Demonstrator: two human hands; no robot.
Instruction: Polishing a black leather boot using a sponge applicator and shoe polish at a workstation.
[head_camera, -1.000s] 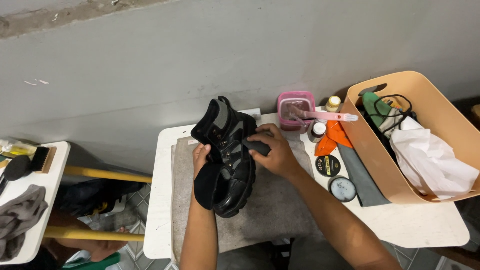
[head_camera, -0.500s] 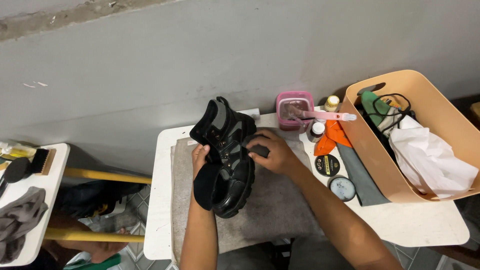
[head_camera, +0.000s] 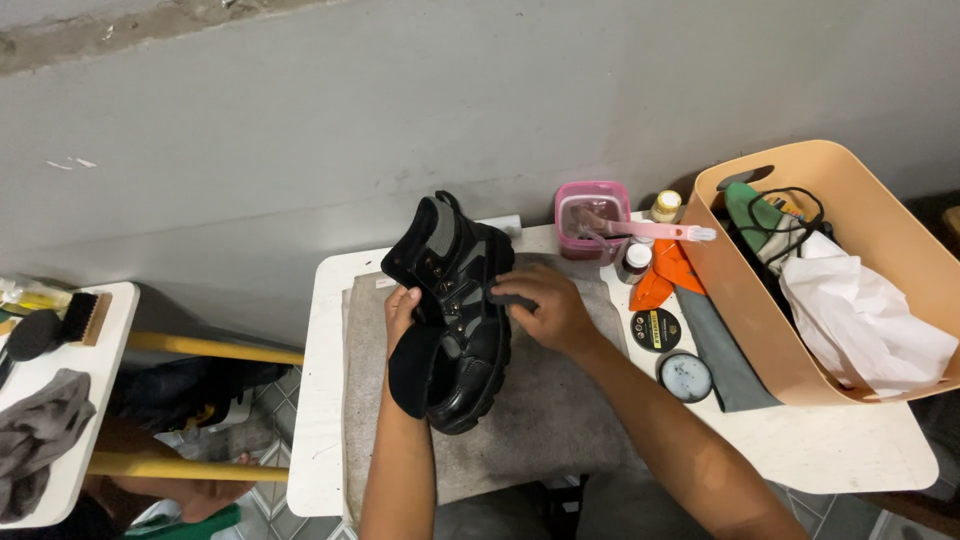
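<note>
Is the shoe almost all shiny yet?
Partly. The glossy toe of the black leather boot already shines. The left hand steadies it on the grey felt mat while the right hand rubs its side with a dark pad. The hidden far side can't be judged.

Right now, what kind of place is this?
Probably a shoe-cleaning spot. A black boot lies on a grey cloth, with polish tins and a brush nearby.

A makeshift shoe-care corner

Bare grey wall (head_camera: 300, 150), small white table (head_camera: 850, 450), polish tins (head_camera: 656, 329), brushes (head_camera: 85, 318), basket (head_camera: 880, 230) of supplies.
</note>
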